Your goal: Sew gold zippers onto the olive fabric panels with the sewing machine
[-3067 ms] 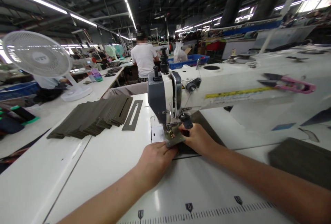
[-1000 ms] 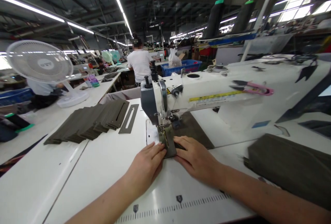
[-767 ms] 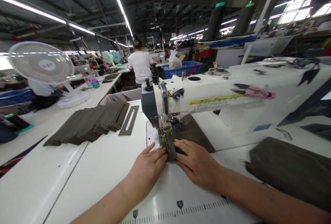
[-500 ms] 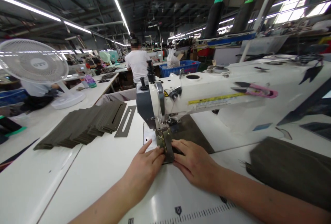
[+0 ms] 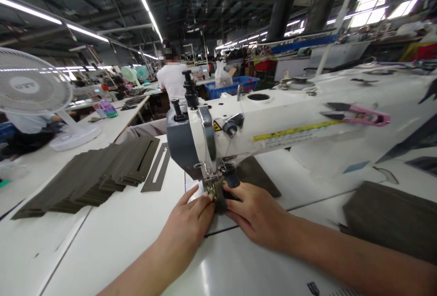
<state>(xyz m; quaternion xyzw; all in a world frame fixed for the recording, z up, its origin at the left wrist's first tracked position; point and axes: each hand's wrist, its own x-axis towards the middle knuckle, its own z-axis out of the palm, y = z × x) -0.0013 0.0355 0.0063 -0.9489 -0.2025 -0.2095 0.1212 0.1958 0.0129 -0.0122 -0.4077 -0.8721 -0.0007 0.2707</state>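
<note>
Strip [image 5: 221, 204] sits right between my two sets of fingertips, near end toward me, far end running in under the presser foot [image 5: 210, 184] of the sewing machine [image 5: 201, 143]. Long axis looks to point roughly away from my body; most of the length is covered by fingers and foot, so can't call the exact angle. Left hand [image 5: 184, 225] is on its left edge, fingertips just beside the foot, looks like the closer of the two. Outermost finger is spread off to the left over the metal plate [image 5: 194, 190], others bunched together, touching the edge. Right hand [image 5: 257, 211] comes in from the right, fingers curled against the other edge, close under the black knob [image 5: 233, 179]. Can't tell whether either thumb is pinching from below or I'm only pressing down; both are hidden. So the key relation: strip lies ahead of my wrists, a hand on each flank, foot just beyond the fingertips. Larger dark cloth [image 5: 256, 174] lies flat behind my right hand, under the machine arm. Loose slotted piece [image 5: 156, 172] and stack [image 5: 99, 173] are well left, neither hand near them.
</note>
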